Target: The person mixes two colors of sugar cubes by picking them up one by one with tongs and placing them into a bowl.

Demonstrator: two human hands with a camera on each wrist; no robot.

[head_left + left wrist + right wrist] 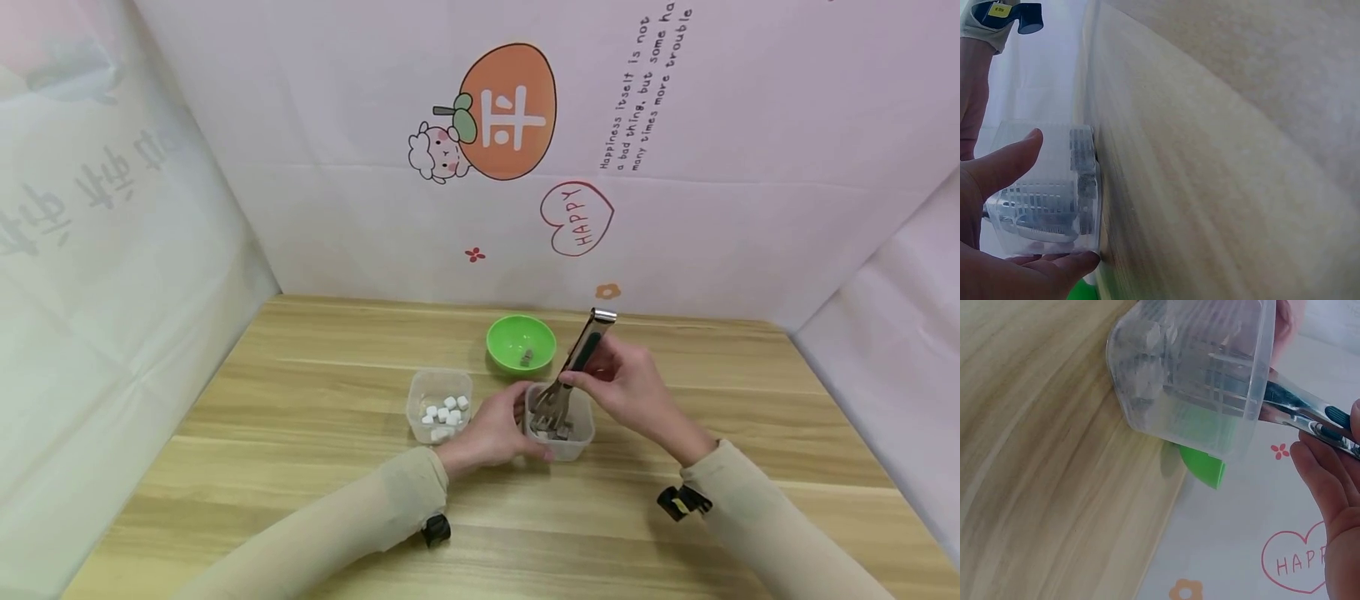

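Metal tongs (591, 342) with slotted heads slant down into a clear plastic tub (570, 451), their tips among the grey-brown cubes (562, 432) on its floor. We have our right hand (633, 382) pinching the tongs by the arms, thumb against fingers, while our left hand (491, 429) is clamped on the tub, thumb and fingers on opposite walls. We cannot tell whether the tips have a cube between them.

Just behind the tub sits a green bowl (504, 335) with grey-brown matter (527, 357) at its bottom; to the left stands a second plastic tub (417, 385) of white cubes (450, 403).

What could go wrong, we judge, is mostly grip: a cube caught by one corner could twist out and drop onto the wooden table (300, 400). Squeezing too hard might shoot it sideways. If our left hand eased off, the heads pushing against a wall could slide or tip this light-looking tub, perhaps knocking the bowl close behind.
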